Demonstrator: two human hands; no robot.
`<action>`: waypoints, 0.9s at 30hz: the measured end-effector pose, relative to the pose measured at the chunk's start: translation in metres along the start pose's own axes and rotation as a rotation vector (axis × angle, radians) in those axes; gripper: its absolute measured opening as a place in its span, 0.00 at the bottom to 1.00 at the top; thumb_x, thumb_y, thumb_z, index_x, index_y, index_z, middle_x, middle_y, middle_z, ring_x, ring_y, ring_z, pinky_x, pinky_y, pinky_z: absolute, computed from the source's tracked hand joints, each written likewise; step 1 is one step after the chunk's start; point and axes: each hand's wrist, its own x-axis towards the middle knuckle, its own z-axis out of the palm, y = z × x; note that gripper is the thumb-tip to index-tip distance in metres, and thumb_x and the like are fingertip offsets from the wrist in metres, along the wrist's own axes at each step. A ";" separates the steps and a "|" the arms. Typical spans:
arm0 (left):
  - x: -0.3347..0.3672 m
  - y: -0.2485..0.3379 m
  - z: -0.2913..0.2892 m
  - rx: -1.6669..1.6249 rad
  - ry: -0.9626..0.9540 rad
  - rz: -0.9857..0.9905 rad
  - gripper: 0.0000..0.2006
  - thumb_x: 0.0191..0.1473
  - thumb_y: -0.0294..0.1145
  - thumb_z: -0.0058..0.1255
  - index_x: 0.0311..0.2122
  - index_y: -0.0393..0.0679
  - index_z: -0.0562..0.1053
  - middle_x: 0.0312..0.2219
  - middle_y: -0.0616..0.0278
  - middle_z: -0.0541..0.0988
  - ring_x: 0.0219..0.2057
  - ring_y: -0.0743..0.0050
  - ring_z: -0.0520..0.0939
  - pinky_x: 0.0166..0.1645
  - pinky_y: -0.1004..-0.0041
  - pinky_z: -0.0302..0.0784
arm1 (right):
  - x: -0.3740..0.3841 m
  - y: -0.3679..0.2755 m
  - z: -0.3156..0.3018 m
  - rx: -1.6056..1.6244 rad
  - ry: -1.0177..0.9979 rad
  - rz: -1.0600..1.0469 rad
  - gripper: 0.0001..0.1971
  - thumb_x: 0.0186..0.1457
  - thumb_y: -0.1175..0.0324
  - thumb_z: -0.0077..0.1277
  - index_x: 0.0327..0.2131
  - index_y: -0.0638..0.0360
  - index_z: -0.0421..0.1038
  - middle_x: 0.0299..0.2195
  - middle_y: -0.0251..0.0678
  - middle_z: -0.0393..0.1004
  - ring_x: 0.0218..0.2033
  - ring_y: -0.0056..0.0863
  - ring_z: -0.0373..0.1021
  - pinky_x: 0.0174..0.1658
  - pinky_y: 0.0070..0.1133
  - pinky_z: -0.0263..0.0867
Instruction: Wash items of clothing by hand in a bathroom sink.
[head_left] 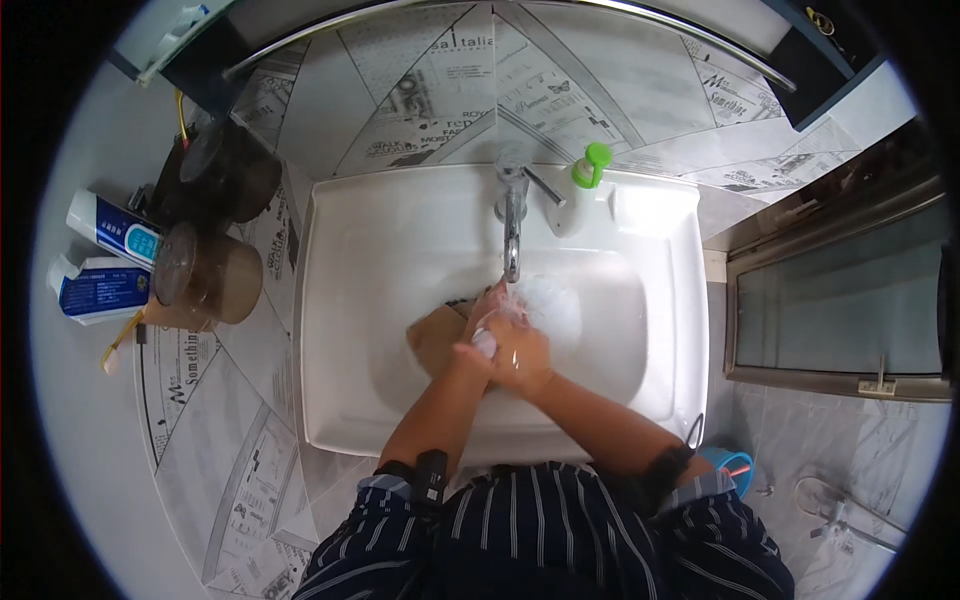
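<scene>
Mid-frame: left hand point(485, 318), right hand point(523, 353) pressed together below tap point(513, 235); clamped on anything, cannot tell. Wetness could cause slip.

Pale grey-and-white tiles point(590, 75) covered the back wall, cut by slanting bands and printed with dark lettering and small butterflies; similar patterned tiling point(235, 455) ran down the left side, beside a plain, pale surface point(85, 400). A chrome rail point(695, 32) curved across the top (the fisheye lens surely bent it) between dark cabinet panels point(205, 65). On the right stood a metal-framed glass panel point(840, 290) with a small latch point(878, 386), above grey tiling point(765, 420). Cool, whitish light filled the room.
</scene>
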 end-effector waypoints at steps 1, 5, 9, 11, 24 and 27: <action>-0.002 0.001 0.005 0.006 0.003 0.010 0.14 0.55 0.42 0.43 0.43 0.46 0.68 0.29 0.64 0.75 0.34 0.70 0.76 0.37 0.71 0.73 | 0.009 0.020 0.010 -0.021 0.093 -0.111 0.19 0.49 0.48 0.46 0.31 0.54 0.69 0.24 0.42 0.73 0.28 0.43 0.71 0.31 0.34 0.67; 0.021 0.001 0.012 -0.049 0.339 -0.189 0.17 0.57 0.40 0.37 0.48 0.44 0.65 0.40 0.62 0.74 0.41 0.62 0.75 0.46 0.63 0.70 | 0.052 0.089 0.023 -0.161 -0.066 0.398 0.21 0.53 0.49 0.40 0.26 0.59 0.71 0.25 0.47 0.73 0.29 0.46 0.71 0.32 0.38 0.66; 0.012 0.023 0.008 -0.041 0.474 -0.183 0.26 0.55 0.52 0.39 0.51 0.41 0.62 0.46 0.56 0.71 0.48 0.57 0.72 0.53 0.57 0.65 | 0.056 0.085 0.035 -0.041 0.005 0.316 0.17 0.52 0.56 0.42 0.28 0.63 0.70 0.31 0.50 0.71 0.32 0.46 0.69 0.35 0.34 0.66; 0.007 0.044 0.023 -0.166 0.351 -0.222 0.33 0.52 0.59 0.40 0.51 0.38 0.61 0.47 0.52 0.70 0.51 0.55 0.70 0.55 0.55 0.63 | 0.055 0.091 0.030 0.281 0.104 0.422 0.10 0.47 0.66 0.48 0.31 0.64 0.66 0.37 0.49 0.65 0.37 0.44 0.66 0.39 0.30 0.65; 0.025 -0.056 -0.040 0.172 -0.106 0.737 0.14 0.57 0.36 0.42 0.44 0.38 0.66 0.31 0.64 0.73 0.29 0.75 0.75 0.34 0.74 0.74 | 0.002 0.003 0.018 0.348 0.208 0.045 0.10 0.40 0.69 0.55 0.27 0.56 0.65 0.29 0.36 0.64 0.31 0.41 0.65 0.35 0.33 0.62; 0.013 -0.006 -0.044 0.518 0.097 0.282 0.14 0.55 0.38 0.43 0.42 0.40 0.69 0.30 0.63 0.74 0.30 0.73 0.76 0.34 0.74 0.74 | 0.007 0.010 0.019 0.097 0.184 -0.319 0.07 0.45 0.64 0.53 0.24 0.55 0.67 0.27 0.37 0.66 0.29 0.42 0.66 0.35 0.33 0.64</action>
